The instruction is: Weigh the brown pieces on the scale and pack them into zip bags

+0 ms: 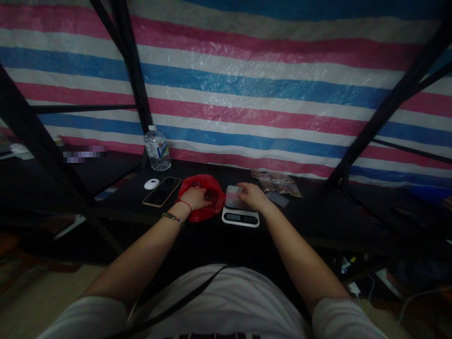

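Note:
My left hand (196,197) reaches into an open red plastic bag (192,215). Its fingers curl at dark brown loose contents (211,197), and the fingertips are partly hidden. To the right of the bag stands a small white digital scale (227,222) with a display on its front. Over the scale's pan (235,202) is my right hand (250,194), fingers bent and drawn together; whatever they may hold is too dim to make out. Just right of that hand lies a flat clear plastic bag (278,198).
Several small filled clear packets (277,181) lie behind the right hand. On the left are a phone (162,191), a white rounded case (151,184) and a plastic bottle (157,150). Dark metal posts (132,70) frame the black table (318,212); striped sheeting (247,84) hangs behind.

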The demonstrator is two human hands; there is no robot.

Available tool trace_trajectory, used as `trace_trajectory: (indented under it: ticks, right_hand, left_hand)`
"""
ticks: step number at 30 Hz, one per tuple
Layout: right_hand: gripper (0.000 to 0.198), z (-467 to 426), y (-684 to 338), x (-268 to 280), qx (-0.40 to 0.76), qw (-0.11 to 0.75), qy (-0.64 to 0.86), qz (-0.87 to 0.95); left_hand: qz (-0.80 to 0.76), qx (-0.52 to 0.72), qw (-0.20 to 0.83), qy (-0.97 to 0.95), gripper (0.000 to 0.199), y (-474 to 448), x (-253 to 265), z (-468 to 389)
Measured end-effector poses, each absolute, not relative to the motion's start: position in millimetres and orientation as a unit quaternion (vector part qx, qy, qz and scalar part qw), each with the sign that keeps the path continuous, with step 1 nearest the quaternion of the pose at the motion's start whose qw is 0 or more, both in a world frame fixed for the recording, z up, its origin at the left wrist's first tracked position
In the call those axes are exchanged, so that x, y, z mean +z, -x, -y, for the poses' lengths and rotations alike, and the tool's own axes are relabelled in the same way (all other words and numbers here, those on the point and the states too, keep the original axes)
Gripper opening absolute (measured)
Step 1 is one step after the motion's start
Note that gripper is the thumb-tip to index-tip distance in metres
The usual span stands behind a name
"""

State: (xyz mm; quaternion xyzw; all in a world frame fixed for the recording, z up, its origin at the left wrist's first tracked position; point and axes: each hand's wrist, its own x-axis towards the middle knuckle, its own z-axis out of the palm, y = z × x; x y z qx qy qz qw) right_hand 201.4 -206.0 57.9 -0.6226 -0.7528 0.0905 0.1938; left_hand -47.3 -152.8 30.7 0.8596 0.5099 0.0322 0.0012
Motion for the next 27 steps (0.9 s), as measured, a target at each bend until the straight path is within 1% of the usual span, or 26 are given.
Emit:
trace_trajectory:
  ticks: [3,6,7,9,11,13,17,20,24,27]
  right_hand:
    - [0.05,214.6,-180.1,63.3,0.126,0.265,0.559,0.775]
    - [0.063,222.5,-152.3,63.4,0.18,0.298,0.52,0.78]
    - [0.06,223.5,-143.4,62.5,0.186,0.291,0.531,0.774]
    - [0.048,222.7,-128.0,60.6,0.18,0.25,0.556,0.772]
    - [0.032,219.1,-116.1,60.0,0.151,0.191,0.565,0.788]
    - [0.023,214.2,-106.5,60.9,0.109,0.141,0.563,0.807]
    - [0.025,204.2,-91.3,62.6,0.027,0.089,0.583,0.807]
    - [0.028,197.2,-84.9,61.4,-0.026,0.069,0.593,0.802]
    - [0.03,186.9,-84.0,59.7,-0.038,0.052,0.575,0.816]
    - [0.029,177.4,-83.6,58.5,-0.035,0.045,0.563,0.825]
  left_hand:
    - [-0.497,0.051,0.017,-0.866,0.044,45.7,30.5,148.9]
    - [-0.477,0.07,0.041,-0.875,0.034,43.5,31.9,146.0]
    - [-0.47,0.073,0.051,-0.878,0.031,43.1,32.7,145.1]
    - [-0.462,0.071,0.07,-0.881,0.025,43.4,34.9,143.8]
    - [-0.462,0.066,0.08,-0.881,0.023,46.3,38.1,142.9]
    - [-0.455,0.069,0.077,-0.884,0.024,51.9,42.2,142.5]
    - [-0.444,0.074,0.067,-0.891,0.028,65.2,51.8,144.7]
    - [-0.485,0.057,0.059,-0.871,0.029,70.0,58.4,151.3]
    - [-0.53,0.001,0.061,-0.846,0.038,67.6,63.8,162.5]
    - [-0.54,-0.006,0.07,-0.839,0.043,64.5,64.6,166.9]
